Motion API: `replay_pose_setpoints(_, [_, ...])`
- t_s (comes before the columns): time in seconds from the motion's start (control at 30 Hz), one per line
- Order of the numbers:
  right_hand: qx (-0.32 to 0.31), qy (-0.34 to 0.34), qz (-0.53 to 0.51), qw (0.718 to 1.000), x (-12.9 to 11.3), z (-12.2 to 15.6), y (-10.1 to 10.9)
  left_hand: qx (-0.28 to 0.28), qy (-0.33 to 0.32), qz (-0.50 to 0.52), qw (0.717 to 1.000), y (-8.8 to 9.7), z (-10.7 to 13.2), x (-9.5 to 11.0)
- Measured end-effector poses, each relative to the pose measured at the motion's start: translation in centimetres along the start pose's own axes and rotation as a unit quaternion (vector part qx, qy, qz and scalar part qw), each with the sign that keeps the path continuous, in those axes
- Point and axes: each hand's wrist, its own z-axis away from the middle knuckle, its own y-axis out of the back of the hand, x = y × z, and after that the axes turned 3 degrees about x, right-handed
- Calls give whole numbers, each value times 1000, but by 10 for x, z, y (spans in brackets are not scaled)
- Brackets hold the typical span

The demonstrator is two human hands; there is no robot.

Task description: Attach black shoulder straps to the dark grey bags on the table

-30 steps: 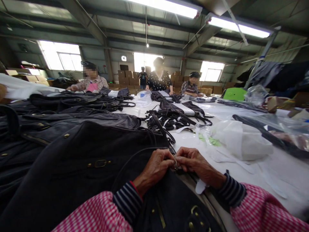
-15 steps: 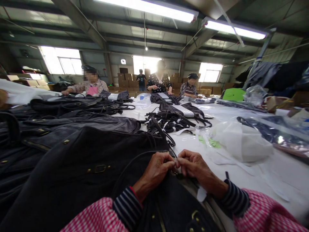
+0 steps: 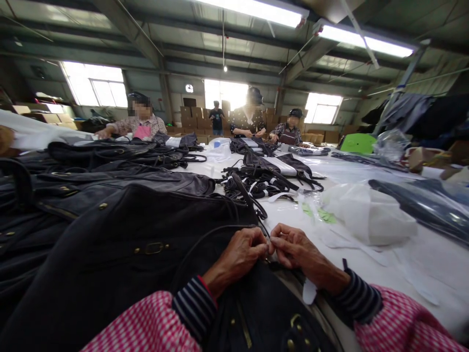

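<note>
My left hand (image 3: 245,254) and my right hand (image 3: 302,254) meet fingertip to fingertip, both closed in a pinch. What they hold is too small and covered to make out. Just under the fingers is the upper edge of a black bag (image 3: 262,303) with brass-coloured fittings and a zip, and a bit of metal glints there. A white tag (image 3: 309,292) hangs below my right hand. Left of my hands lies a larger black bag (image 3: 120,230) with a small buckle (image 3: 153,248) on it. A thin black cord (image 3: 205,235) curves toward my left hand.
More black bags (image 3: 161,182) are piled at the left. Beyond my hands lie a heap of black straps (image 3: 256,186) and another bag (image 3: 282,165) with a white band. Crumpled white wrapping (image 3: 370,215) rests on the white table (image 3: 395,266). Several people are across the table.
The view has tilted slightly. My hands keep pinching at nearly the same spot. Across the table, the person in the middle has brought both hands closer together.
</note>
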Motion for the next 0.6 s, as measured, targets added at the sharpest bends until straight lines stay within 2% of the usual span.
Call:
replay_pose_setpoints(0.37, [17,29,74,997,3,0,-3,-1,-3,-98,995,0,3,5])
replay_pose_setpoints(0.47, [15,38,113,993,4,0,-3,3,-11,-112,994,-2,3,1])
replay_pose_setpoints(0.6, [1,39,106,994,5,-1,0,2,-21,-132,991,-3,3,-5])
